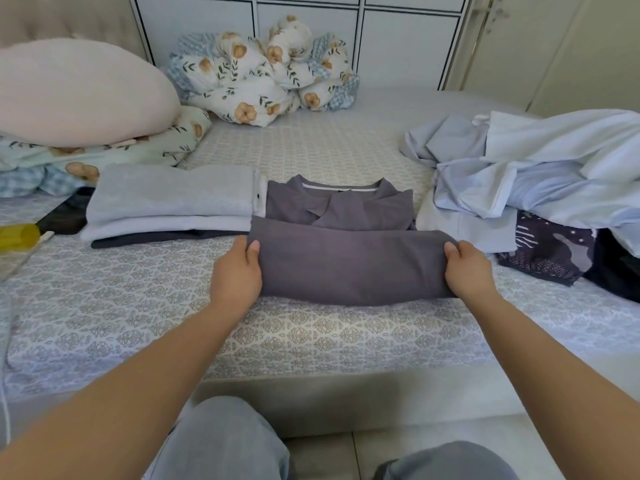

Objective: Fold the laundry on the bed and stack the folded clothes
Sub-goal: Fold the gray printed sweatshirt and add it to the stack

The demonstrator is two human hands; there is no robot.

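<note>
A: Surface?
B: Bed with a pale grey-and-beige medallion-print cover (311, 341), white panelled wardrobe doors (304, 39) behind it.

A: Item in work?
B: One grey-purple cotton T-shirt (349, 265), lying at the near middle of the bed, neckline away from the person, sleeves turned in across the chest. Its lower half is doubled up toward the collar, forming a thick roll of cloth.

A: Hands?
B: Left hand (237, 271) grips the roll's left end, thumb on top, fingers tucked under the fabric. Right hand (467, 270) grips the right end the same way, thumb over, fingers hidden beneath. Both closed on the cloth.

A: Finished goods?
B: Stack of folded clothes (169, 206), two pale blue pieces above a dark navy one, just left of the T-shirt and touching its upper edge.

A: Outstanding?
B: Heap of unfolded pale blue and white garments (540, 174) to the right, with a dark patterned piece (547, 247) at its near edge.

A: Sundries?
B: Large pink pillow (76, 91) far left, bundled floral duvet (263, 71) at the back, yellow plastic object (19, 235) at the left edge, kind unclear
</note>
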